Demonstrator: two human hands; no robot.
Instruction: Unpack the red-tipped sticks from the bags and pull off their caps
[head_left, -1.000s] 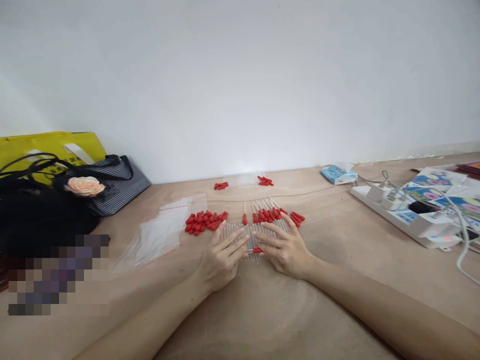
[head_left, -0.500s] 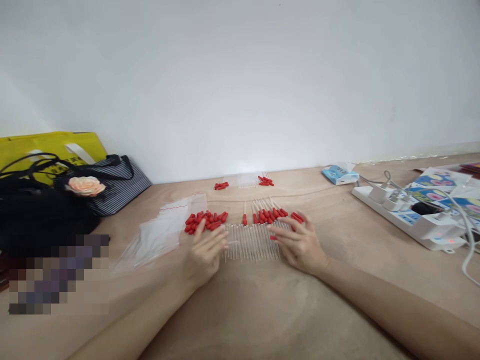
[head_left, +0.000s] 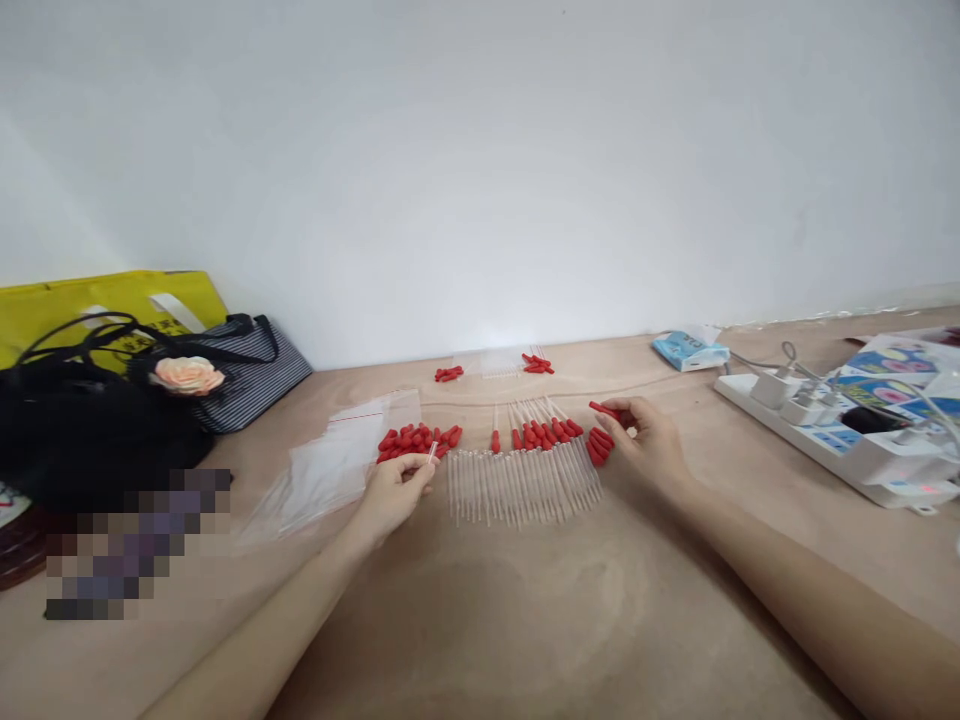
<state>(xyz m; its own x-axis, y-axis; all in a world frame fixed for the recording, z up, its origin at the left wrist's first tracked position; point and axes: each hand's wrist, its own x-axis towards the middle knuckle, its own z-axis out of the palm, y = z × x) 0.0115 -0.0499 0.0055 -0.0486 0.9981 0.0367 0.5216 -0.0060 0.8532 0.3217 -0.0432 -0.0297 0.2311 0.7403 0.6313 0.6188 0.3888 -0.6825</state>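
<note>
My left hand (head_left: pixel 396 490) is pinched around a short clear glass dropper tube (head_left: pixel 433 452), whose end points up past the fingertips. Between thumb and fingers of my right hand (head_left: pixel 643 440) is a red rubber dropper bulb (head_left: pixel 604 409), held above a small heap of red bulbs (head_left: pixel 600 446). A row of clear glass tubes (head_left: pixel 517 485) lies side by side on the table between my hands. Just behind it are several droppers with red bulbs (head_left: pixel 551 432), tips pointing away. A larger pile of red bulbs (head_left: pixel 412 440) sits behind my left hand.
Clear zip bags (head_left: pixel 330 465) are spread at left, near a black bag with a flower (head_left: pixel 187 376) and a yellow bag (head_left: pixel 112 290). Farther back lie more red bulbs (head_left: pixel 448 374). On the right are a tissue pack (head_left: pixel 688 350) and a power strip (head_left: pixel 817 430) with cables.
My hands have moved apart from over the tube row, left hand leftward with a glass tube, right hand rightward with a red bulb. The row is now uncovered. The view has shifted slightly.
</note>
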